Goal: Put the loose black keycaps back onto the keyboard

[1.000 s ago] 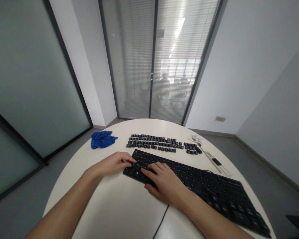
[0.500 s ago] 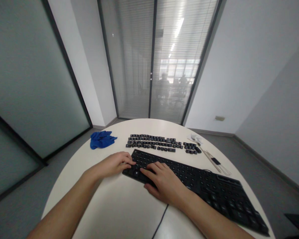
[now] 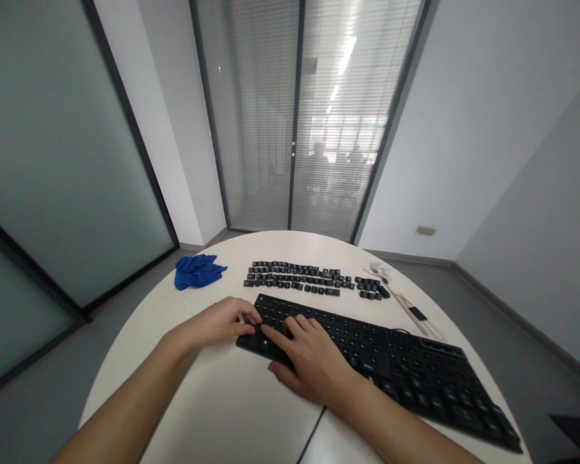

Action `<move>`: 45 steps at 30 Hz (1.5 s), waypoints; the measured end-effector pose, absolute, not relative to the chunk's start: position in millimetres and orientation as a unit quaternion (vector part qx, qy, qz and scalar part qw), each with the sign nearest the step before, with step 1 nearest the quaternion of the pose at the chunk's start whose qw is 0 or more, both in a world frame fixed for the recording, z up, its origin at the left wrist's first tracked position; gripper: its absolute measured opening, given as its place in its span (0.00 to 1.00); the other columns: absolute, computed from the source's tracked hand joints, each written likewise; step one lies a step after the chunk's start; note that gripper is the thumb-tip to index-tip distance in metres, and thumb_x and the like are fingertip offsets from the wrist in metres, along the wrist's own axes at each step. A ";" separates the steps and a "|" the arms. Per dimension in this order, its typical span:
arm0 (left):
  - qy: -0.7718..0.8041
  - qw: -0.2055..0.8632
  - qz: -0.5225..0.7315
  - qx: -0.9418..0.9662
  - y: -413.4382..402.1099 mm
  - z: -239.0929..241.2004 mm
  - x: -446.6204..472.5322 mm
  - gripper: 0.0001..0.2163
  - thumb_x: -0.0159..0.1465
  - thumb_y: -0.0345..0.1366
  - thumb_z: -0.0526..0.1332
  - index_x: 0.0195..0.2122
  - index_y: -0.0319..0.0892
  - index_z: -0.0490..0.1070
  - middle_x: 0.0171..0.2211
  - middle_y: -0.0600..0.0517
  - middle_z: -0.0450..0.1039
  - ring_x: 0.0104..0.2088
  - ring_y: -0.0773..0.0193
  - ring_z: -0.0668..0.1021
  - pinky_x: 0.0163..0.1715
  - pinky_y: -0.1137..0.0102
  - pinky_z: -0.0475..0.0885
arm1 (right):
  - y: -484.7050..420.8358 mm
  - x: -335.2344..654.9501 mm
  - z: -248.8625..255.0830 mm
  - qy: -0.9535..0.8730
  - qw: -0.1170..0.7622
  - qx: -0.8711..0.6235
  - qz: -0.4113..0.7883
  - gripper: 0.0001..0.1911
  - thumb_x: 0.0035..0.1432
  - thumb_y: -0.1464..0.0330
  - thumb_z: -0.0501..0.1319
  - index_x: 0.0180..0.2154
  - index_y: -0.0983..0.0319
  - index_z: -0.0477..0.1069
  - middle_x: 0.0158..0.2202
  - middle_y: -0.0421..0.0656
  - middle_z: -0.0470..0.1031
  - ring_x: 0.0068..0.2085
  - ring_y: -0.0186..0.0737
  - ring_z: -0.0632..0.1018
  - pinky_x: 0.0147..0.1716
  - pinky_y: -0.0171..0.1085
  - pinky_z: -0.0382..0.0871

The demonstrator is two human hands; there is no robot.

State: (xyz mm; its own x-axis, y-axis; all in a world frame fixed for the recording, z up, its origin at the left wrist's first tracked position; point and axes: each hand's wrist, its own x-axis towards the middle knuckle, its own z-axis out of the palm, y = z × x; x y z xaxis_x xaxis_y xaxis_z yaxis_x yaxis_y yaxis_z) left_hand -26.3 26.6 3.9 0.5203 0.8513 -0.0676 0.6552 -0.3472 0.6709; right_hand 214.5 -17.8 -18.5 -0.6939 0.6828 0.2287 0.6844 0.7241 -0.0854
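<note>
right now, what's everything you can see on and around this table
table: one, white, round
keyboard: one, black, slanting across the near side
loose keycaps: many, black, in rows behind the keyboard
cloth: one, blue, crumpled, far left
small items: white, far right, too small to tell
slim tools: pale, right of the keycaps
cable: one, black, near edge
left hand: bare, at the keyboard's left end
right hand: bare, fingers on the left keys
</note>
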 end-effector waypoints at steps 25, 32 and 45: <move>0.551 0.431 0.173 0.693 42.1 -16.4 -47.2 0.18 0.49 0.51 0.69 0.31 0.41 0.72 0.22 0.57 0.70 0.25 0.64 0.72 0.27 0.72 0.63 | -18.8 201.6 -15.4 -0.920 0.098 -0.377 -0.045 0.26 0.65 0.57 0.58 0.63 0.50 0.63 0.47 0.50 0.73 0.47 0.52 0.71 0.45 0.48 0.64; 0.538 0.367 0.169 0.740 41.2 -20.5 -45.4 0.12 0.55 0.41 0.66 0.37 0.40 0.74 0.30 0.52 0.75 0.32 0.59 0.76 0.32 0.69 0.69 | -18.8 201.9 -18.9 -0.918 0.103 -0.381 -0.042 0.26 0.65 0.57 0.58 0.63 0.49 0.62 0.48 0.49 0.72 0.48 0.53 0.71 0.45 0.49 0.65; 0.374 0.183 0.182 0.891 14.5 -23.9 5.2 0.23 0.71 0.41 0.55 0.66 0.48 0.61 0.68 0.48 0.59 0.67 0.54 0.62 0.67 0.54 0.56 | -14.6 248.4 0.5 -0.935 0.098 -0.327 0.092 0.29 0.54 0.65 0.63 0.58 0.62 0.66 0.56 0.50 0.70 0.56 0.51 0.68 0.58 0.49 0.62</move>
